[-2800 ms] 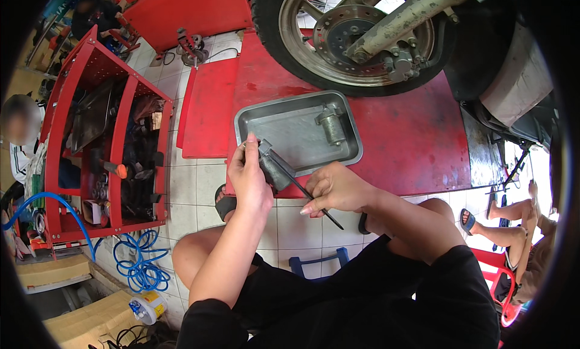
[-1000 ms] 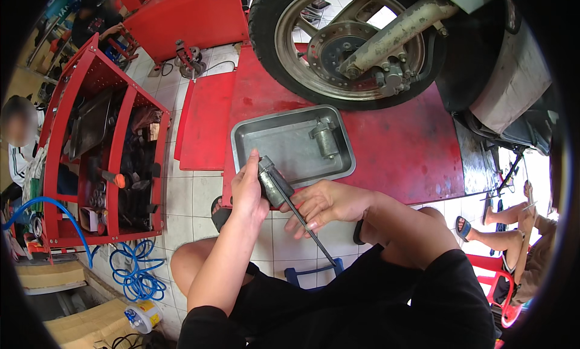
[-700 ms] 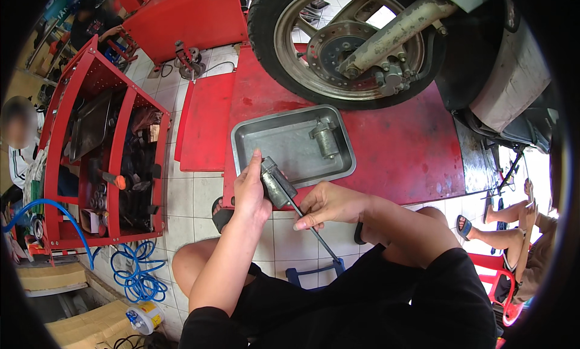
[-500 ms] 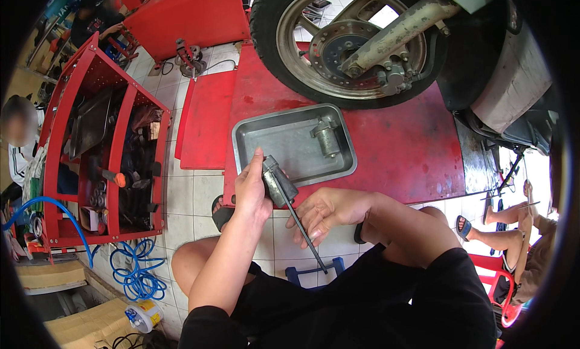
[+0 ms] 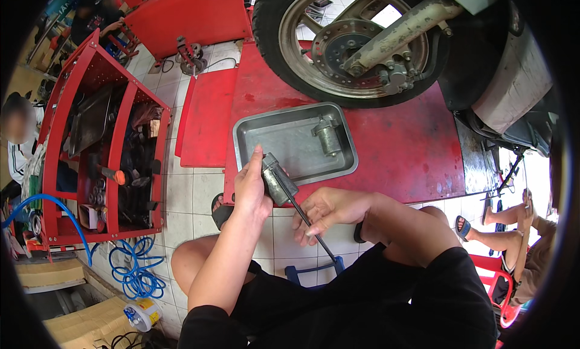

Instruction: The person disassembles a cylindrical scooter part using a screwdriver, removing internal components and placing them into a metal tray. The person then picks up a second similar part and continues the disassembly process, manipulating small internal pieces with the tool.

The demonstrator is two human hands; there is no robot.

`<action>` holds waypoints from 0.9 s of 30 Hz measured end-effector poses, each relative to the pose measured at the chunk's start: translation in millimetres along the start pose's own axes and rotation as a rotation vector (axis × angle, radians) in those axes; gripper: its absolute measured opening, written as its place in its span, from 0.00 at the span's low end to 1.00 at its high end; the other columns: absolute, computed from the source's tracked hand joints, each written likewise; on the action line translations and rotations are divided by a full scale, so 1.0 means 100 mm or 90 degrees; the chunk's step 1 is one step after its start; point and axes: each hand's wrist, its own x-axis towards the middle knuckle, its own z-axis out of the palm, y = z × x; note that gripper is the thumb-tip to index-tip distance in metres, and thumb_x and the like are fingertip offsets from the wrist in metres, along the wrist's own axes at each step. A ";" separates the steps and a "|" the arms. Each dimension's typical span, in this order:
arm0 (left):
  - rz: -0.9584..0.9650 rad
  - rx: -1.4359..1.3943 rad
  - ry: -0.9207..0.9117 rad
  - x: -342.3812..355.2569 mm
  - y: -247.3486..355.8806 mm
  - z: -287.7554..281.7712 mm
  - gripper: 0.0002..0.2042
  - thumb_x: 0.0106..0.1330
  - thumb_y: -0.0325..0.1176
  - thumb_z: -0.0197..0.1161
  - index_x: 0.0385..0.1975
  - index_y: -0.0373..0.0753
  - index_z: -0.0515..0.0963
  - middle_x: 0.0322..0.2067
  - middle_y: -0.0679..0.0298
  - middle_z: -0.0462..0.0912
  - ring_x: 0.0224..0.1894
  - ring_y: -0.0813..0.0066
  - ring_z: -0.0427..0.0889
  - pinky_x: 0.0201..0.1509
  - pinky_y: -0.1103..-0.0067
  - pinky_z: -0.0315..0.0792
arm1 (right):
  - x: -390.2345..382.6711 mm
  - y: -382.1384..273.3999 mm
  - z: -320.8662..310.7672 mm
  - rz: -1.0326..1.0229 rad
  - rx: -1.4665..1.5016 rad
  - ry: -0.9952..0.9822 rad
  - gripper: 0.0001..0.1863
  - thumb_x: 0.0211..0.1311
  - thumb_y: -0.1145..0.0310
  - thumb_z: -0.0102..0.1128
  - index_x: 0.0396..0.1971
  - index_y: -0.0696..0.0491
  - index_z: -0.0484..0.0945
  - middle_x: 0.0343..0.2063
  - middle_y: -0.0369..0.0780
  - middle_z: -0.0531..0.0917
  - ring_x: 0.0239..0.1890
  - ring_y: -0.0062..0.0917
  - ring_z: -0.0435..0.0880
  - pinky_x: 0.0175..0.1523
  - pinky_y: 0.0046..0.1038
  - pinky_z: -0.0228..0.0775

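Observation:
My left hand point(image 5: 251, 189) is closed around a grey cylindrical starter motor point(image 5: 278, 183), thumb up along its side, over the tray's near edge. A long, straight, thin black rod point(image 5: 325, 247) runs from the motor down toward my lap. My right hand point(image 5: 329, 211) is at the middle of this rod, its thumb across it and its fingers loosely curled behind. Whether the rod is fixed to the motor I cannot tell. Another cylindrical metal motor point(image 5: 328, 137) lies in the right part of a shallow metal tray point(image 5: 293, 115).
The tray rests on a red platform point(image 5: 402, 150), below a motorcycle wheel point(image 5: 290, 77) with a brake disc. A red tool cart point(image 5: 130, 125) stands at left, with a coiled blue hose point(image 5: 138, 270) beside it. A blue stool point(image 5: 293, 275) is below my hands. Other people sit at right and left.
The rod's lower end has swung slightly right and up. My right thumb now lies across the rod, which earlier passed in front of the fingers. My left hand stays almost still with the motor.

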 end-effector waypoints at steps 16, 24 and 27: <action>0.006 0.025 -0.004 0.04 -0.01 -0.04 0.21 0.68 0.51 0.63 0.35 0.35 0.72 0.24 0.57 0.79 0.27 0.62 0.82 0.34 0.65 0.80 | -0.04 -0.04 0.00 -0.005 -0.006 0.060 0.25 0.58 0.68 0.72 0.51 0.65 0.74 0.30 0.40 0.84 0.37 0.27 0.88 0.42 0.23 0.76; 0.011 0.012 0.004 0.04 0.02 0.01 0.20 0.68 0.50 0.63 0.34 0.36 0.73 0.24 0.57 0.78 0.27 0.61 0.81 0.33 0.66 0.80 | -0.02 -0.08 -0.09 0.028 -0.170 0.047 0.27 0.58 0.63 0.72 0.53 0.61 0.74 0.28 0.38 0.84 0.39 0.23 0.87 0.32 0.17 0.69; 0.017 0.010 0.005 0.06 0.01 -0.01 0.20 0.68 0.50 0.63 0.34 0.36 0.73 0.24 0.57 0.78 0.27 0.61 0.81 0.33 0.66 0.80 | 0.03 0.04 -0.13 0.027 -0.140 0.093 0.27 0.57 0.64 0.72 0.52 0.61 0.74 0.27 0.37 0.84 0.38 0.22 0.87 0.32 0.17 0.69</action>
